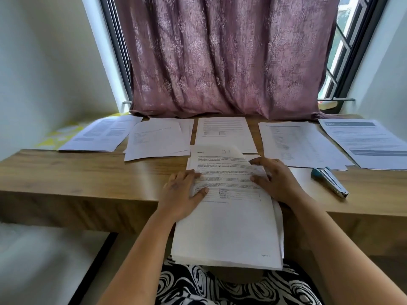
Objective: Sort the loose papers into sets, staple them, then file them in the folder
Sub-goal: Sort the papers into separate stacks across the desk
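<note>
Head view: at frame centre, the thick stack of white printed papers (229,221) overhangs the wooden desk (77,172); left hand (182,194) presses its left edge, fingers flat, while right hand (277,181) curls around the lifted top sheet's right edge.

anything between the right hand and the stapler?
Head view: between the right hand and the stapler lies one pale sheet, flat on the wooden desk. Nothing else shows there.

We see white papers (229,227), a teal-and-silver stapler (329,182), a mauve floral curtain (224,58), and black-and-white swirled fabric (231,287).
</note>
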Demonstrator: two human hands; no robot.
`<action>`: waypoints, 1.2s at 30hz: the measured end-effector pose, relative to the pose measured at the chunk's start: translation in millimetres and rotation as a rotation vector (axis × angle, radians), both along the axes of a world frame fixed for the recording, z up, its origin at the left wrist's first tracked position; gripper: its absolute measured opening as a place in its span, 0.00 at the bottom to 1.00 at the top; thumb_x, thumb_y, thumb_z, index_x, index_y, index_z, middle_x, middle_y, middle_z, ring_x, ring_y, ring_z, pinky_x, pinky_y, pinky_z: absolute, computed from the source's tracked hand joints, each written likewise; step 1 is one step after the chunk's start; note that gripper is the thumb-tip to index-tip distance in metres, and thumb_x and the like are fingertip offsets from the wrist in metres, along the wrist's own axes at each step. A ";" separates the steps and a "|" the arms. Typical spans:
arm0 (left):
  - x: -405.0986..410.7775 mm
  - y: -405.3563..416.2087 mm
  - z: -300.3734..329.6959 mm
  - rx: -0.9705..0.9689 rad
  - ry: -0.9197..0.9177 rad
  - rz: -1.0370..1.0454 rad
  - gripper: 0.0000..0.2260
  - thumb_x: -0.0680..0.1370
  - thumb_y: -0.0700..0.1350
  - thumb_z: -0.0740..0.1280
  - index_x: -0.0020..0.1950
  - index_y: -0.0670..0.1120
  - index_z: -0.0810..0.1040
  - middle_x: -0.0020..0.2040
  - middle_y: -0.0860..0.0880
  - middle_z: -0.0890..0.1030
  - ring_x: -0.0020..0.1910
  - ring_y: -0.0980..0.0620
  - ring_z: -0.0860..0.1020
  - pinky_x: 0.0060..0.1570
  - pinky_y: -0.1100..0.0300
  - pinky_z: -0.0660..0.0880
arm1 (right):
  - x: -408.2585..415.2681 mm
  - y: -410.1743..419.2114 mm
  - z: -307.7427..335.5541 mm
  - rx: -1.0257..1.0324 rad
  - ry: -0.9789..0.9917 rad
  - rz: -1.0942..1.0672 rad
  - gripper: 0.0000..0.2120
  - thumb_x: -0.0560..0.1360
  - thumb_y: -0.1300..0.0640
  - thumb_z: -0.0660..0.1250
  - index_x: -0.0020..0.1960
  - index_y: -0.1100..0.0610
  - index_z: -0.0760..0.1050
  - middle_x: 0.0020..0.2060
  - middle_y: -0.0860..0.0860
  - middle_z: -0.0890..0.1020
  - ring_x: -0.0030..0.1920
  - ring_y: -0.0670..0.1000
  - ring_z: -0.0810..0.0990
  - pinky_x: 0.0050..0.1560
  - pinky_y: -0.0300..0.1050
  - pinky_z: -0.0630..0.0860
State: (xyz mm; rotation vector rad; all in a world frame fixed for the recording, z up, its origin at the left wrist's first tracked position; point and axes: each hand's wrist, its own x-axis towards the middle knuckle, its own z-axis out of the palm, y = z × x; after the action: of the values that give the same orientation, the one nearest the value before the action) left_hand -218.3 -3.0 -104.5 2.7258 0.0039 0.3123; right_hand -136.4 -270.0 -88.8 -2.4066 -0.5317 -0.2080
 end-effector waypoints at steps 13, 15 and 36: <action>22.4 -7.3 -4.5 -0.114 -0.017 0.223 0.33 0.74 0.62 0.67 0.73 0.49 0.62 0.72 0.48 0.68 0.72 0.44 0.62 0.69 0.49 0.63 | -2.5 29.4 14.2 0.112 0.097 -0.174 0.12 0.79 0.62 0.63 0.60 0.56 0.67 0.57 0.55 0.77 0.48 0.51 0.72 0.42 0.37 0.70; 21.5 -9.0 -2.0 -0.145 -0.037 0.239 0.32 0.74 0.61 0.68 0.73 0.49 0.63 0.71 0.49 0.69 0.72 0.44 0.62 0.69 0.48 0.63 | 2.0 31.6 16.4 0.089 0.135 -0.186 0.09 0.79 0.61 0.63 0.58 0.57 0.69 0.58 0.56 0.77 0.49 0.51 0.72 0.46 0.40 0.69; 85.9 -8.1 50.7 -0.803 -0.183 0.197 0.22 0.76 0.43 0.71 0.67 0.51 0.68 0.54 0.50 0.76 0.51 0.50 0.77 0.47 0.62 0.74 | 53.5 48.3 64.1 0.537 0.206 -0.225 0.21 0.71 0.59 0.74 0.61 0.53 0.70 0.52 0.51 0.77 0.45 0.50 0.79 0.37 0.35 0.75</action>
State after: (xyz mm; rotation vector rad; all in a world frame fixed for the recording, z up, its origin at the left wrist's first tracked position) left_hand -132.4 -11.1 -53.8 1.8968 0.2846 0.4889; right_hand -82.8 -221.7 -24.6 -1.9264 -0.0879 -0.1706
